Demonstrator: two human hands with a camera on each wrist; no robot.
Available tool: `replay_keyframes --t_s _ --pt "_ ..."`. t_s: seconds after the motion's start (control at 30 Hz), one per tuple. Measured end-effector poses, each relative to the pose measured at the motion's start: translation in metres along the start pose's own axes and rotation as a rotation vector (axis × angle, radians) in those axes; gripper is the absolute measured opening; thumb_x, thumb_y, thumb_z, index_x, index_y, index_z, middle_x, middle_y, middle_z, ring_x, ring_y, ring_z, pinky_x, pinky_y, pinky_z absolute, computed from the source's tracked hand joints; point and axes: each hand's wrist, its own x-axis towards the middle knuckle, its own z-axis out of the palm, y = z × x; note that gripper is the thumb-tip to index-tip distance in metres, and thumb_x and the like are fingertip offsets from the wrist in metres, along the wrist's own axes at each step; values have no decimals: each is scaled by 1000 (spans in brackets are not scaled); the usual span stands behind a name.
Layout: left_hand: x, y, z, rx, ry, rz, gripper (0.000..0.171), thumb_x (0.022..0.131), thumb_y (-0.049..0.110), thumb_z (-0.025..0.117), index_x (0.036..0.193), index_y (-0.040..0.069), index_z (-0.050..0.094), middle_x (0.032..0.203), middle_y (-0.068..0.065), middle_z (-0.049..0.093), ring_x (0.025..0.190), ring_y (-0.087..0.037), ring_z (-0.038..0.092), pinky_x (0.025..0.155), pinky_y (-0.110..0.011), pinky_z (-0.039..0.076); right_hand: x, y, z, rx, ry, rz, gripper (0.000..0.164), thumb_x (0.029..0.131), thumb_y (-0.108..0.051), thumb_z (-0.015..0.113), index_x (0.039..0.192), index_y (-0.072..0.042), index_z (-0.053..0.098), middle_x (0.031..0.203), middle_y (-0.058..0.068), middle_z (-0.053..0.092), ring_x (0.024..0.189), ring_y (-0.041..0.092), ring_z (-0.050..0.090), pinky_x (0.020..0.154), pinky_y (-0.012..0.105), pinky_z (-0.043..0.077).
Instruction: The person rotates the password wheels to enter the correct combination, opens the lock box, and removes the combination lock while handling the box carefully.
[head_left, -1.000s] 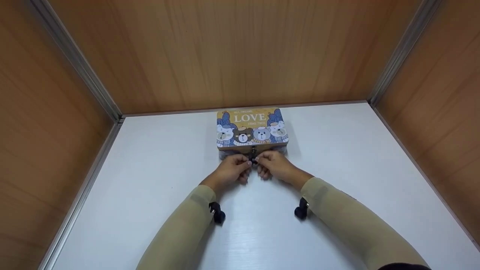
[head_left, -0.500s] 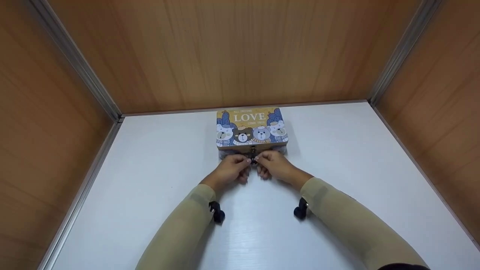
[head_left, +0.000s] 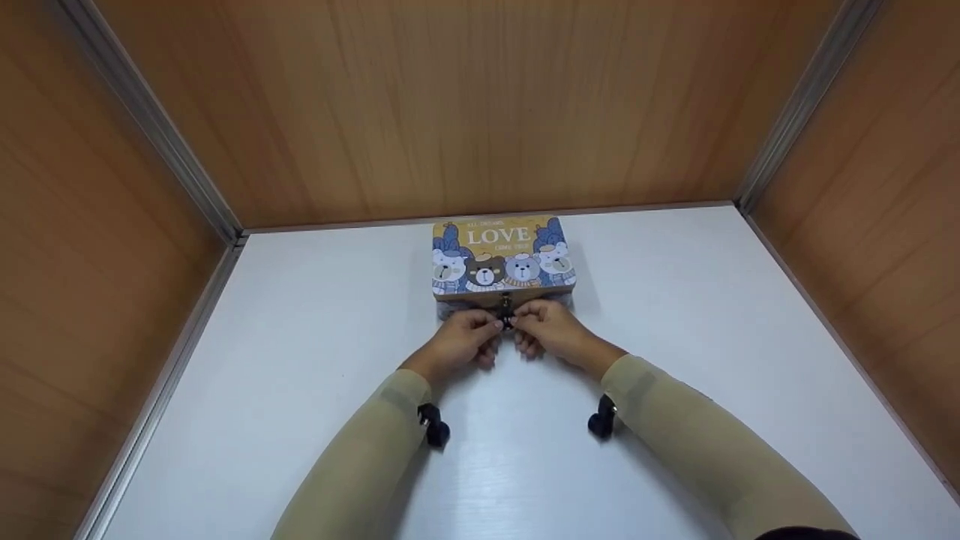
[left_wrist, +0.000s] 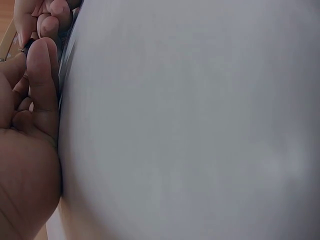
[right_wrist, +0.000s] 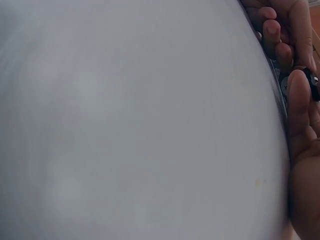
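Observation:
A bear-printed box [head_left: 499,255] with LOVE on its closed lid stands at the back of the table. At its front a metal clasp [head_left: 506,300] carries a small black padlock [head_left: 507,323]. My left hand [head_left: 463,337] pinches the padlock from the left with thumb and forefinger. From the right, my right hand [head_left: 553,331] pinches it in the same way. In the right wrist view part of the black padlock [right_wrist: 312,84] shows between the fingertips; the fingers hide most of it.
The box sits on a white table [head_left: 337,315], close to the wooden back wall [head_left: 480,105]. Wooden side panels [head_left: 105,262] with metal edge strips enclose the table left and right. A black wrist-camera mount [head_left: 433,425] sits on each sleeve.
Both hands stay at the padlock with only tiny finger shifts. The padlock's face shows slightly more clearly now; the box stands in the same place.

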Motion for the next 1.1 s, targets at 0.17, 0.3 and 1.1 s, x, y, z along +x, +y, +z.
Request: replay_keyframes --t_s 0.17,0.3,1.1 --pt "0 0 1 11 -3 14 27 118 19 62 104 -2 69 81 -3 66 64 -14 68 61 -26 61 0 -1 1 -23 -19 -10 19 114 -13 65 121 4 70 79 3 74 59 10 70 55 24 63" --pt "0 0 1 23 3 10 27 118 20 62 105 -2 70 80 -3 67 63 -14 69 60 -26 62 -1 -1 1 -62 -27 -20 21 117 -14 62 117 4 72 77 2 73 58 10 69 55 23 62" --pt "0 0 0 5 1 -2 26 119 20 62 107 -1 71 82 -3 68 67 -15 69 64 -26 62 1 0 0 -30 -28 -10 13 110 -10 67 118 0 69 79 4 74 60 11 70 56 24 63"
